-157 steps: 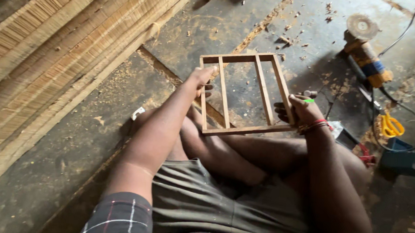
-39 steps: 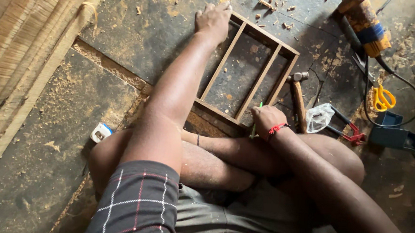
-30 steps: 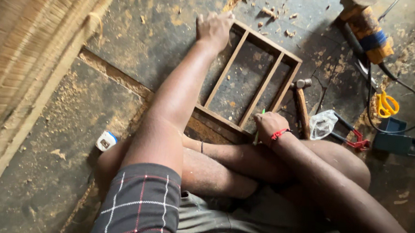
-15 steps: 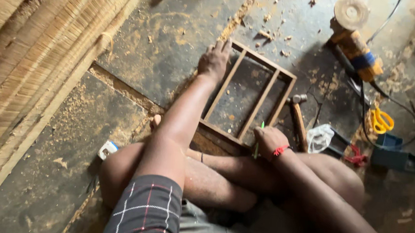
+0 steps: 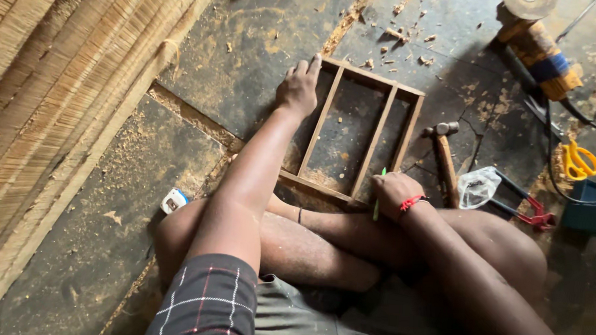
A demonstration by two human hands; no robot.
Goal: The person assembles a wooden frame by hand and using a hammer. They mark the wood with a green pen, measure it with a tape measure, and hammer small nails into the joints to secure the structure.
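A rectangular frame of thin wooden slats (image 5: 354, 133) lies flat on the dusty, chip-strewn floor (image 5: 250, 36). The left hand (image 5: 299, 87) rests spread and flat on its far corner; the right hand (image 5: 393, 193) pinches a slim green pencil (image 5: 378, 200) (upright) at the near rail, a wooden-handled hammer (image 5: 444, 161) lying just beside the frame.

Hammer (image 5: 442, 160), yellow scissors (image 5: 579, 160), angle grinder (image 5: 540, 43)

Dusty dark floor (image 5: 104, 232) here, with a slatted wooden frame (image 5: 354, 130) lying flat on it, a hammer (image 5: 443, 161) right beside that, plus yellow scissors (image 5: 579, 160), wood chips (image 5: 403, 37) and a small tape measure (image 5: 173, 200).
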